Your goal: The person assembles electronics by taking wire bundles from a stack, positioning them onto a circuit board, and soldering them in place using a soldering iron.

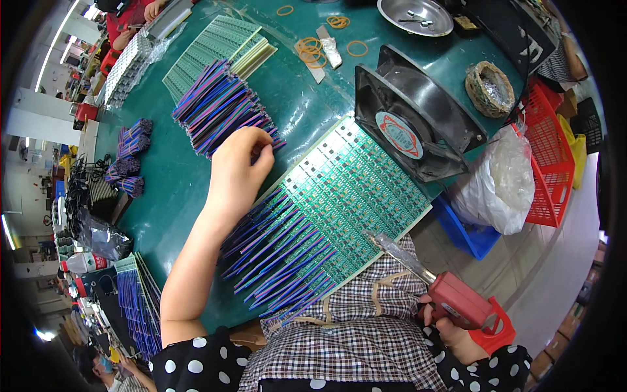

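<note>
Wires [225, 108], piled left of the board [366, 189]: likely light, flexible, slippery; take singly by an end.
Left hand [240, 157]: fingers curled nearly closed at the wires; whether one is gripped cannot be told. Right hand [452, 331]: wrapped round the red iron [457, 300], right of the board. Board: probably thin, rigid; hold by edges.

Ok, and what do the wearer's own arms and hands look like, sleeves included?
The left hand is bare, with no glove, watch or ring showing, and so is the left forearm. The right hand shows no glove either, though part of it is hidden. Both sleeves are black with large white polka dots.
</note>
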Demonstrator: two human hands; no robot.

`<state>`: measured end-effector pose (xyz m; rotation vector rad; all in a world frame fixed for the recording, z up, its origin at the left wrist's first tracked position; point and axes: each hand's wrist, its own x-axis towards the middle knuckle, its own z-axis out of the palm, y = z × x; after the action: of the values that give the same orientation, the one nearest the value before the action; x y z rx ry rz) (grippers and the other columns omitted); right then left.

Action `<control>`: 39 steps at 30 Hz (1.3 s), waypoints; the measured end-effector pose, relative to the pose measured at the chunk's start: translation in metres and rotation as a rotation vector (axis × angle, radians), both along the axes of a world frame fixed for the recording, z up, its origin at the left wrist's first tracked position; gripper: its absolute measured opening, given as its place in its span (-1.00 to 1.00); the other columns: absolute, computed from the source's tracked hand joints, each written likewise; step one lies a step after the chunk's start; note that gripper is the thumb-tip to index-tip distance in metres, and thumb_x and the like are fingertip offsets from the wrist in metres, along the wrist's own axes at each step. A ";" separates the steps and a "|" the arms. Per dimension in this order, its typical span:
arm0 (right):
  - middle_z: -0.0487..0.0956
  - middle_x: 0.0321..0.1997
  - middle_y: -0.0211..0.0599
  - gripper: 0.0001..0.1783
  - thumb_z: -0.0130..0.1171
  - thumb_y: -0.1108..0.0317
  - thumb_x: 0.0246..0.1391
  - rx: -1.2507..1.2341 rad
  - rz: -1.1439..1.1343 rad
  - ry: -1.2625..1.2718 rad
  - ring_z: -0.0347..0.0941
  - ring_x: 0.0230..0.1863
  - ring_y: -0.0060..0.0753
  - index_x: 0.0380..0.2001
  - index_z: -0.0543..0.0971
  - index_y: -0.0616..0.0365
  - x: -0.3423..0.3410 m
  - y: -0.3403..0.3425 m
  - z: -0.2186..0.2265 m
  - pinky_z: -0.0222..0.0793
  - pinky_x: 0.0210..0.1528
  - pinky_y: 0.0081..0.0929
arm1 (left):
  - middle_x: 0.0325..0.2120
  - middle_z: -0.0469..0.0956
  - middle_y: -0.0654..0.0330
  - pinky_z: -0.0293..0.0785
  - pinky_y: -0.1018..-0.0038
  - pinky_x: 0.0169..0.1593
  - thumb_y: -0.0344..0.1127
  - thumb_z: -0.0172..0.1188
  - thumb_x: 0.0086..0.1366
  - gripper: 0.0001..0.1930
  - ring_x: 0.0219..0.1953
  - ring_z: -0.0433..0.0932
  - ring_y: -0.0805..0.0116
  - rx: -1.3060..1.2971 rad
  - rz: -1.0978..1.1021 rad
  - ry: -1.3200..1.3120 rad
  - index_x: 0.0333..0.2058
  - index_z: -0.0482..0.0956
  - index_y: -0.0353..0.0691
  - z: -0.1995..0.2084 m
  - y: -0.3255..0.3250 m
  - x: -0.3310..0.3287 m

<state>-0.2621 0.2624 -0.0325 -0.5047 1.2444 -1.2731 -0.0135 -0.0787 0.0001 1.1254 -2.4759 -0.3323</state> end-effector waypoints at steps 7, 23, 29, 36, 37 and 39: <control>0.60 -0.28 -0.15 -0.11 0.53 0.13 -0.19 0.019 -0.084 0.027 0.51 -0.47 -0.58 0.07 0.33 0.50 0.006 -0.004 0.008 0.45 -0.44 -0.66 | -0.53 0.51 0.34 0.32 0.70 -0.41 -0.45 0.14 0.29 -0.86 -0.48 0.44 0.65 0.860 0.243 0.625 -0.21 0.59 -0.35 0.016 0.022 0.010; 0.64 -0.39 -0.35 -0.23 0.47 0.06 -0.18 -0.004 0.224 0.299 0.61 -0.47 -0.40 0.02 0.45 0.35 -0.008 0.007 0.010 0.51 -0.38 -0.51 | -0.39 0.50 0.08 0.46 0.57 -0.48 -0.51 0.19 0.05 -0.74 -0.48 0.51 0.35 -0.261 -0.361 -0.257 -0.25 0.56 -0.50 0.004 0.153 -0.013; 0.66 -0.38 -0.33 -0.20 0.46 0.04 -0.17 -0.063 0.306 0.423 0.62 -0.46 -0.39 0.03 0.44 0.41 -0.008 0.003 0.003 0.51 -0.37 -0.53 | -0.41 0.50 0.08 0.45 0.60 -0.50 -0.53 0.20 0.01 -0.76 -0.51 0.50 0.38 -0.322 -0.360 -0.257 -0.28 0.57 -0.50 0.003 0.153 -0.013; 0.66 -0.31 -0.25 -0.18 0.46 0.01 -0.19 -0.214 0.350 0.597 0.63 -0.43 -0.35 0.02 0.46 0.42 -0.008 -0.005 -0.004 0.52 -0.36 -0.53 | -0.43 0.49 0.05 0.46 0.60 -0.49 -0.52 0.17 -0.06 -0.71 -0.51 0.50 0.35 -0.355 -0.370 -0.262 -0.29 0.57 -0.53 0.003 0.152 -0.014; 0.66 -0.28 -0.22 -0.18 0.47 0.01 -0.19 -0.319 0.369 0.711 0.63 -0.42 -0.33 0.01 0.46 0.42 -0.010 -0.009 -0.005 0.52 -0.35 -0.53 | -0.43 0.49 0.05 0.46 0.60 -0.49 -0.52 0.17 -0.06 -0.71 -0.51 0.50 0.35 -0.355 -0.369 -0.263 -0.29 0.57 -0.53 0.003 0.152 -0.014; 0.65 -0.26 -0.20 -0.18 0.47 0.01 -0.20 -0.424 0.388 0.825 0.63 -0.41 -0.31 0.01 0.46 0.42 -0.011 -0.012 -0.005 0.52 -0.35 -0.52 | -0.43 0.48 0.05 0.45 0.60 -0.50 -0.52 0.17 -0.07 -0.70 -0.51 0.50 0.35 -0.352 -0.363 -0.265 -0.29 0.57 -0.53 0.003 0.153 -0.014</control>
<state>-0.2729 0.2502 -0.0377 -1.6148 1.4255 -1.0059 -0.0275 0.0743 0.0027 0.6080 -2.8231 0.1651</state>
